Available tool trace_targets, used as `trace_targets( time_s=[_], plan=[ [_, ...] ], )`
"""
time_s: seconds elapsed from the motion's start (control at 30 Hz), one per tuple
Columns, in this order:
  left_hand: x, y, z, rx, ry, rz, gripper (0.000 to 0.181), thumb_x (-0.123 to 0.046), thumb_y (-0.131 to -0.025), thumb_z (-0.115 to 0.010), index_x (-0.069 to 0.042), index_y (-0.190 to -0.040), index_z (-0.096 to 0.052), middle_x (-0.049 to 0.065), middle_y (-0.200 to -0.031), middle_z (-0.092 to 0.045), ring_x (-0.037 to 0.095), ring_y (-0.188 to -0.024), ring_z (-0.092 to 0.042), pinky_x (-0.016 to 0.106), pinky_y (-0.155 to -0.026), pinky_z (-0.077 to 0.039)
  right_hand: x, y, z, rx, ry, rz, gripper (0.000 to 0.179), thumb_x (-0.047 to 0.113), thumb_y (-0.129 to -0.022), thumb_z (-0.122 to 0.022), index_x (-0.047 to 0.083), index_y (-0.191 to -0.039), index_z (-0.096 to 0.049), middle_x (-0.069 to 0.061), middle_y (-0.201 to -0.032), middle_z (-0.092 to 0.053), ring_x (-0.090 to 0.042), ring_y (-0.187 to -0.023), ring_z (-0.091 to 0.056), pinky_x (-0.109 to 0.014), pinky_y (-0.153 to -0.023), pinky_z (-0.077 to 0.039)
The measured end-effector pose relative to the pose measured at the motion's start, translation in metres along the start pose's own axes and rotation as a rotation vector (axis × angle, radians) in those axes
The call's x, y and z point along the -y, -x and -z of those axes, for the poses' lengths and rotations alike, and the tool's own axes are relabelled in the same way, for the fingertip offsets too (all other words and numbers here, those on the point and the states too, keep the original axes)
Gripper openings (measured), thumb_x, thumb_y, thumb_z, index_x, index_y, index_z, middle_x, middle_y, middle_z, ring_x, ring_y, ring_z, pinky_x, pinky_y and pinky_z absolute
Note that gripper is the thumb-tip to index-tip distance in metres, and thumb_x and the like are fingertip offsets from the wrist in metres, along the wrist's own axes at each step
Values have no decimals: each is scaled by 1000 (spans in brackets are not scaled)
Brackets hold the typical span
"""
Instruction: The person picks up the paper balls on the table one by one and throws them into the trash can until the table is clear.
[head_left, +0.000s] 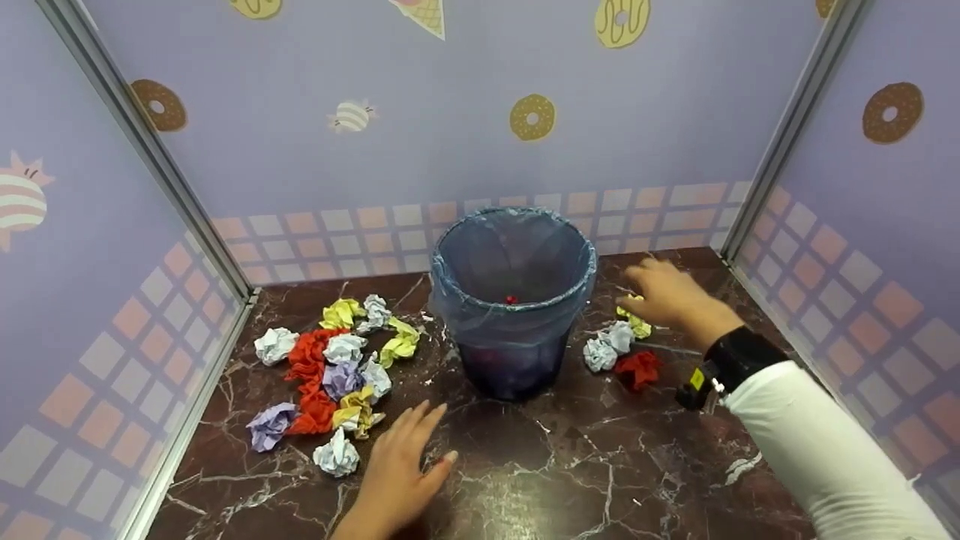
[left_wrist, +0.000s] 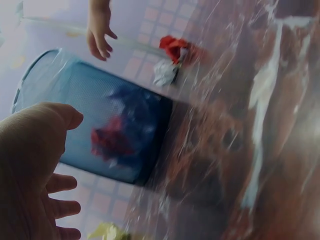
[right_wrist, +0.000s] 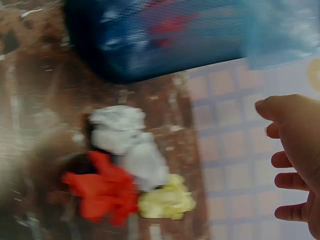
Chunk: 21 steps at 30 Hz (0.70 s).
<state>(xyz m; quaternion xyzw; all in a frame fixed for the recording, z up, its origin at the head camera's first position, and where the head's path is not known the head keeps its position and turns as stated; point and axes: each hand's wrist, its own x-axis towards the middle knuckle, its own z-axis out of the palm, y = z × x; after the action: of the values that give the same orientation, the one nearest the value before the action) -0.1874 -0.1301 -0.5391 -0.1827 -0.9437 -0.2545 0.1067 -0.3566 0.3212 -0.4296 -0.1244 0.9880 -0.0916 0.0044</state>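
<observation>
Spread and empty, our left grip (head_left: 401,463) and right grip (head_left: 667,300) hover by paper balls (head_left: 343,379) left and right of the bin (head_left: 516,356) on the counter (head_left: 540,484). We judge ourselves between pickups, needing a pinch next.

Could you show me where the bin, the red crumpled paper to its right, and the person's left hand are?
Bin (head_left: 517,375): head view, on its dark lower front wall.
Red paper (head_left: 638,370): head view, on the ball's middle.
Left hand (head_left: 399,466): head view, on its back.
</observation>
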Motion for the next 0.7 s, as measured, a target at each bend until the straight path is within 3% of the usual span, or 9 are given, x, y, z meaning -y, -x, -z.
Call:
trace_targets(
  time_s=[0.1,0.27,0.4,0.53,0.7],
  plan=[
    [-6,1,-6,20,6,-39,67,-43,-93,-71,-24,-153,-49,14,-157,-50,42,-141,-50,69,-111,-41,-7,7,-31,-4,-11,1,57,40,-94,-66,2,-137,-60,-27,-133,-57,-50,-125,-54,-71,-102,-46],
    [-14,0,-17,70,26,-76,66,-46,-94,-68,-26,-153,-49,14,-157,-50,43,-141,-50,70,-109,-42,-20,24,-79,-55,-80,-12,30,33,-88,-72,7,-103,-69,-16,-104,-62,-38,-98,-62,-59,-86,-53],
    [-19,-4,-28,99,38,-97,65,-48,-95,-66,-27,-154,-48,13,-158,-50,43,-141,-50,70,-109,-42,-29,37,-109,-92,-123,-41,31,37,-83,-81,11,-85,-65,-9,-89,-61,-26,-80,-58,-45,-70,-52],
    [-23,-9,-36,111,51,-118,63,-46,-95,-66,-27,-153,-50,11,-156,-52,41,-141,-51,67,-109,-43,-37,48,-126,-120,-126,-98,31,34,-79,-81,11,-82,-61,-9,-83,-55,-24,-70,-52,-37,-60,-43],
    [-25,-12,-43,130,68,-129,62,-45,-95,-66,-26,-152,-51,12,-156,-52,42,-140,-51,67,-108,-43,-49,59,-142,-139,-129,-137,29,26,-79,-75,7,-94,-59,-10,-86,-53,-26,-72,-51,-39,-61,-41]
  ],
)
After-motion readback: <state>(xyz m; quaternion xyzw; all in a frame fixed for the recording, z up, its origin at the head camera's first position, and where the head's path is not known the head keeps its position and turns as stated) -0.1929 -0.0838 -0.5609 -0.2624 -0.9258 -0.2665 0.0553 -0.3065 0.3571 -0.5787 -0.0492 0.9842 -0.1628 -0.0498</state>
